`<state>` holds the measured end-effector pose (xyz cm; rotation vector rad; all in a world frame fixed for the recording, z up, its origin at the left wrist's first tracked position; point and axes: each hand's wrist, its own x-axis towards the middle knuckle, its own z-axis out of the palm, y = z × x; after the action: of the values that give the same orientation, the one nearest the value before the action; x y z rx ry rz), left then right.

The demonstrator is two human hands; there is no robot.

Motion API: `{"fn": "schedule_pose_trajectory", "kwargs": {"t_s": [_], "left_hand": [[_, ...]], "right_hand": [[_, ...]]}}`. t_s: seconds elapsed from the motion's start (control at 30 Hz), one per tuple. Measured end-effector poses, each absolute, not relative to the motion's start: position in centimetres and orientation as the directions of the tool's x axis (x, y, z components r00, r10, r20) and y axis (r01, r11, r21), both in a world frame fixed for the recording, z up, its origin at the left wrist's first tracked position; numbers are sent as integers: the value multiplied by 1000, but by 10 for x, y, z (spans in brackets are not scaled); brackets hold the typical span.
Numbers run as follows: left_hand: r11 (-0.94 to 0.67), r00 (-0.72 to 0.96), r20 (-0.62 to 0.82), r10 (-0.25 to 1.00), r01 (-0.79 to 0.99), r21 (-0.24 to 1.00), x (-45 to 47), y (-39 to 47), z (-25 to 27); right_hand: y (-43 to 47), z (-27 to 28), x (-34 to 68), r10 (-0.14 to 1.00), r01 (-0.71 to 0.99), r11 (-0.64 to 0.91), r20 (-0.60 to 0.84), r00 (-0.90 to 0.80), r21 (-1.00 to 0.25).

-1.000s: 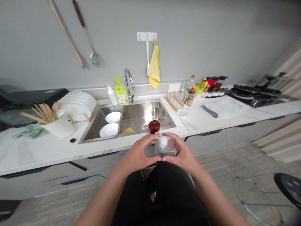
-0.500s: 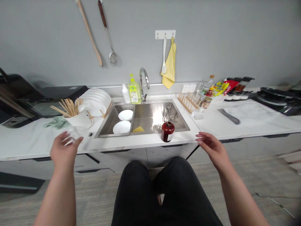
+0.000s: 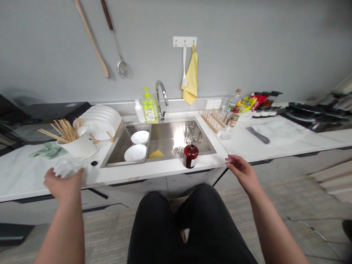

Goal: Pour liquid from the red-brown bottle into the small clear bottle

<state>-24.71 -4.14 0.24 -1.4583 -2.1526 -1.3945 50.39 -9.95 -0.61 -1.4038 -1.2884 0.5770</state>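
Note:
My left hand (image 3: 62, 183) is at the counter's front edge on the left, fingers spread around the near side of a clear, see-through object (image 3: 66, 167). Whether the fingers touch it I cannot tell, and its kind is hard to make out. A small black round piece (image 3: 94, 163) lies just right of it. Near the counter edge to the right hovers my right hand (image 3: 242, 171), fingers apart and holding nothing. Between the hands, a dark red bottle (image 3: 190, 157) without a cap stands upright on the front rim by the sink (image 3: 167, 135).
White bowls (image 3: 135, 152) sit in the sink's left basket. A white pot of chopsticks (image 3: 84, 147), a green cloth (image 3: 49, 150) and racked plates (image 3: 100, 123) stand left. Behind are a yellow-green soap bottle (image 3: 150, 108) and faucet (image 3: 161, 95); a wooden rack (image 3: 211, 121) is right.
The view has turned slightly right. My left hand has moved in closer around the clear object. My right hand stays hovering near the counter edge, and the red bottle stands in place.

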Motion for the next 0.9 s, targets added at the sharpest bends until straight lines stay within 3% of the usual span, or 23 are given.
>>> {"fn": "schedule_pose_trajectory", "kwargs": {"t_s": [0.1, 0.23, 0.3, 0.43, 0.7, 0.9], "left_hand": [[151, -592, 698, 404, 796, 587, -224, -48, -14], [-61, -358, 747, 560, 882, 468, -154, -27, -20], [-232, -141, 736, 662, 895, 380, -111, -7, -16], [-378, 101, 682, 724, 886, 270, -49, 25, -15], [-328, 156, 603, 783, 926, 186, -45, 36, -31], [-286, 105, 588, 802, 931, 225, -43, 33, -26]], "right_hand": [[-78, -22, 520, 867, 451, 114, 310, 390, -885], [-23, -33, 540, 784, 528, 1, 328, 526, -849], [10, -31, 547, 733, 568, -74, 341, 588, -820], [69, -21, 555, 674, 607, -229, 326, 663, -761], [123, -16, 562, 643, 563, -406, 213, 736, -720], [112, -14, 562, 630, 485, -300, 212, 747, -821]]}}
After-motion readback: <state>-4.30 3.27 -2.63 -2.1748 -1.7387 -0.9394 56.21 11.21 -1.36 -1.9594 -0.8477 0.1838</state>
